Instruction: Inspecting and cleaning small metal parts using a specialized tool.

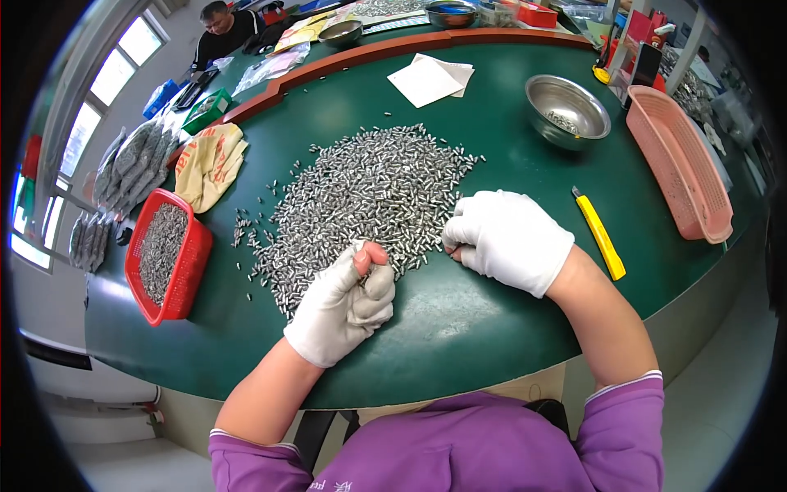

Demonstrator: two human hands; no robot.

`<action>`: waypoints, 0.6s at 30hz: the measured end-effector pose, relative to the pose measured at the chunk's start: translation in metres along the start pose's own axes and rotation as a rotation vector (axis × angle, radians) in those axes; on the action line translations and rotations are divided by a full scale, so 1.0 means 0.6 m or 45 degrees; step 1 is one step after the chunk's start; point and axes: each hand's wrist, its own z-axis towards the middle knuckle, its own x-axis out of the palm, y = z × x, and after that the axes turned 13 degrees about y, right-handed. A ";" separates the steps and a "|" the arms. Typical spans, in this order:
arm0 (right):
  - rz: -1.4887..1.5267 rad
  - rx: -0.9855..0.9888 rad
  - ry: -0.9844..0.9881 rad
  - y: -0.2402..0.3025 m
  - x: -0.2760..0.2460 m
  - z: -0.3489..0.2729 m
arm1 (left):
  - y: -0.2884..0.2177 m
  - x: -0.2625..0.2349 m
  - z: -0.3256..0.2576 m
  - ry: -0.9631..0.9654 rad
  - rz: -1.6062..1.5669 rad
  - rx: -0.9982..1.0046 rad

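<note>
A broad pile of small silvery metal cylinders [369,189] lies on the green tabletop [459,336]. At its near edge is my left hand [340,303], in a white glove with bare thumb and index fingertips. Those tips press together and the other fingers curl in; anything between them is too small to make out. My right hand [512,234], gloved the same way, rests at the pile's right edge. Its fingers are bent and closed toward the thumb, palm down, and the glove hides what they may hold. A yellow utility knife [601,236] lies right of this hand.
Left stands a red basket [195,254] full of small metal pieces, near a cream cloth bag [211,168] and filled plastic bags [135,168]. A steel bowl [594,123] with some pieces, white papers [425,80] and a pink basket [689,193] lie beyond. Another person [225,41] sits far left.
</note>
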 end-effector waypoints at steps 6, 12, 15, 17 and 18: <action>0.288 -0.416 -0.288 0.018 0.007 0.010 | 0.014 0.013 0.000 0.018 0.284 -0.071; 0.254 -0.597 -0.500 0.037 0.025 0.019 | 0.016 0.021 -0.003 -0.081 0.372 -0.195; 0.319 -0.514 -0.531 0.033 0.024 0.020 | 0.019 0.022 -0.001 -0.113 0.381 -0.141; 0.330 -0.443 -0.512 0.030 0.019 0.017 | 0.020 0.023 -0.001 -0.135 0.377 -0.103; 0.327 -0.455 -0.517 0.028 0.018 0.016 | 0.021 0.022 -0.001 -0.140 0.337 -0.096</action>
